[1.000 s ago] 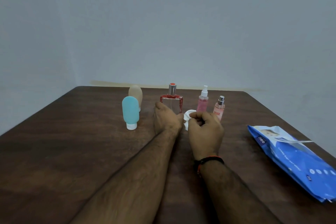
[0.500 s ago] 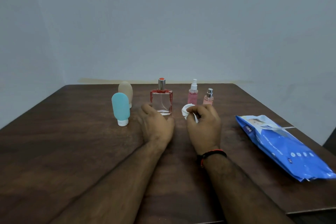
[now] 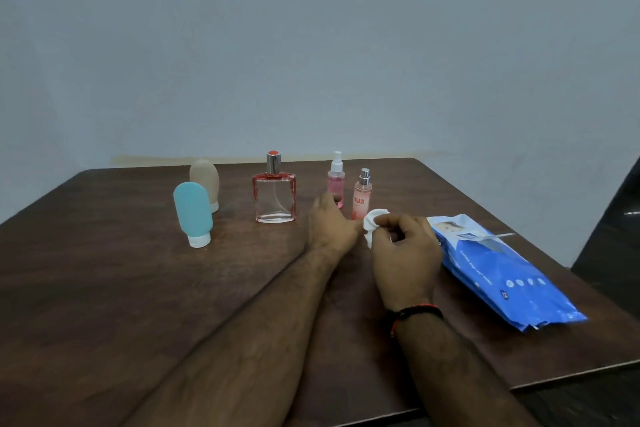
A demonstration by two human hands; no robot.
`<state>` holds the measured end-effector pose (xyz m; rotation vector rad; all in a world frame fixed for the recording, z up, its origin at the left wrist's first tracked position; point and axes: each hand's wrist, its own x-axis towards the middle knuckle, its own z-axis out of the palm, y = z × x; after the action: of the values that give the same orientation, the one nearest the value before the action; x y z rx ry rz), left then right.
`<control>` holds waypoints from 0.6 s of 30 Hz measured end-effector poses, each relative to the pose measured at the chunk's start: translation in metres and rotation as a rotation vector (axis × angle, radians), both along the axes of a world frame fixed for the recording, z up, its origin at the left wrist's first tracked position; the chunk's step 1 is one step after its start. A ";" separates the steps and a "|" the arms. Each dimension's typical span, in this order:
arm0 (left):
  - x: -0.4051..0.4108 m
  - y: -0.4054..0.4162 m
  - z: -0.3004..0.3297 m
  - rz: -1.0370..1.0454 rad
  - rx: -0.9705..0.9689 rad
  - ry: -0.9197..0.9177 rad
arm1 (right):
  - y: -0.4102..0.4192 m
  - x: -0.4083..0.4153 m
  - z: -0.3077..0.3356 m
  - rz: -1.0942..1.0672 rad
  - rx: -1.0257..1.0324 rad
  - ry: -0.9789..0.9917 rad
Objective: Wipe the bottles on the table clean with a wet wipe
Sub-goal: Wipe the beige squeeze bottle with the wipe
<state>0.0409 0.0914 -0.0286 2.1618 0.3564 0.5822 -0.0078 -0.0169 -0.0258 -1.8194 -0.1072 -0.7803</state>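
Observation:
Five bottles stand on the dark wooden table [image 3: 104,288]: a teal squeeze tube [image 3: 192,211], a beige tube [image 3: 205,180] behind it, a square glass perfume bottle [image 3: 275,198] with red edges, a pink spray bottle [image 3: 336,180] and a smaller pink labelled spray bottle [image 3: 362,196]. My left hand [image 3: 329,224] reaches toward the pink spray bottle's base, fingers apart, holding nothing. My right hand [image 3: 403,250] pinches a crumpled white wet wipe [image 3: 374,222] just in front of the small labelled bottle.
A blue wet-wipe pack [image 3: 498,267] with its flap lifted lies right of my right hand, near the table's right edge. A dark chair [image 3: 616,229] stands past that edge. A grey wall rises behind the table.
Both hands have shifted right, away from the perfume bottle toward the two pink spray bottles. The wipe stays in my right hand. The camera view has also shifted.

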 end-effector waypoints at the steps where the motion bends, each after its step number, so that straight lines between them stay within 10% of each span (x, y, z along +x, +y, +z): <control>1: 0.005 -0.001 0.001 -0.007 -0.006 0.016 | 0.000 0.001 0.000 -0.003 0.021 0.001; 18: -0.003 0.007 -0.001 0.040 0.005 0.099 | 0.000 0.003 0.003 -0.041 0.029 0.048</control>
<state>0.0379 0.0988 -0.0299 2.1974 0.4532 0.5000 -0.0049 -0.0170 -0.0228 -1.8166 -0.0268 -0.7626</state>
